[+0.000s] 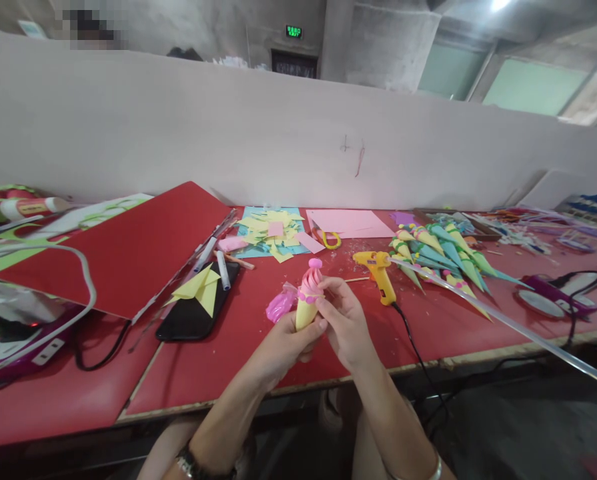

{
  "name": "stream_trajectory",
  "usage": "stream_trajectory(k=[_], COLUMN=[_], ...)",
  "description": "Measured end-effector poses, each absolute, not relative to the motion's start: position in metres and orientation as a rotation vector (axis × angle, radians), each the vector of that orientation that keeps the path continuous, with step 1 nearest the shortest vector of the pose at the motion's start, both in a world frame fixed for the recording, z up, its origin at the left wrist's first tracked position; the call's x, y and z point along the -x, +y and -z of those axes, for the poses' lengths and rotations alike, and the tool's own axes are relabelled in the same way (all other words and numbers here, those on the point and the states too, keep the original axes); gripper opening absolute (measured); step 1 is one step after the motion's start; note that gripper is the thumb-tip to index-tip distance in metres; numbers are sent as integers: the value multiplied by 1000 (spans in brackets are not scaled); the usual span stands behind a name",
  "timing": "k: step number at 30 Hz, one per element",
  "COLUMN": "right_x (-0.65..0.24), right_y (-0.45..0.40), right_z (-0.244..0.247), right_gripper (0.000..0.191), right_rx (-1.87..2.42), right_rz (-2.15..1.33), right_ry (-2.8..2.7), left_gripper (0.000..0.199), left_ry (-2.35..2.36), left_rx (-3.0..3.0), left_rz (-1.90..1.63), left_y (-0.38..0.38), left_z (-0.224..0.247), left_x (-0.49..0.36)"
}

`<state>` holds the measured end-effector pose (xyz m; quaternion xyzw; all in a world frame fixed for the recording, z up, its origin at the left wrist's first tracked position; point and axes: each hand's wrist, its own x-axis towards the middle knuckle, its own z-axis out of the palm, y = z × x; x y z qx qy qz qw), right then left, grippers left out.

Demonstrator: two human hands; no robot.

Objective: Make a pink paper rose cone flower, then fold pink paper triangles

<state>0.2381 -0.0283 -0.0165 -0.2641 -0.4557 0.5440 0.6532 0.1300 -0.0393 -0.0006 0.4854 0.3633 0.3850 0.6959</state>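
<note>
Both left fingers (318,327) and right fingers (329,310) pinch the cone (306,312) between phone (188,320) and glue gun (381,273).

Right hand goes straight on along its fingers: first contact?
The pink-topped yellow cone in the left hand. The right hand has its fingertips right at the cone's edge, seemingly touching; exact depth unclear.

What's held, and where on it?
Yellow-and-pink cone: left hand around its yellow lower part, right hand fingers at its pink rim.

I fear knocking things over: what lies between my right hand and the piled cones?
The yellow glue gun lies between the right hand and the piled cones in the head view.
</note>
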Motion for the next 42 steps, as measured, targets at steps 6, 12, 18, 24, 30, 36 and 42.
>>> stream_trajectory(k=[6,12,18,24,30,36,42], right_x=[-237,-240,-238,-233,-231,-228,-227], right_y=[-29,-30,-37,-40,-40,-41,-36], right_z=[16,12,7,5,5,5,7], right_gripper=[12,21,24,26,21,11,9], right_rx=[614,567,799,785,756,779,839], right_rz=[-1225,-1125,-580,-545,-601,-523,-669], right_ry=[-1042,-1195,-1456,-1574,-1538,-1510,-1128], left_gripper=[43,47,45,45,48,49,52], left_ry=[788,766,774,813,771,746,743], left_rx=[-1056,-923,-720,-625,-604,-705,-786], left_rz=[-851,-873,-1052,-1102,-1113,-999,-947], left_y=[-39,-37,-33,-34,-36,-39,-34], left_z=[0,2,-3,-5,-4,-3,0], left_x=[-130,-129,-124,-122,-124,-125,-126])
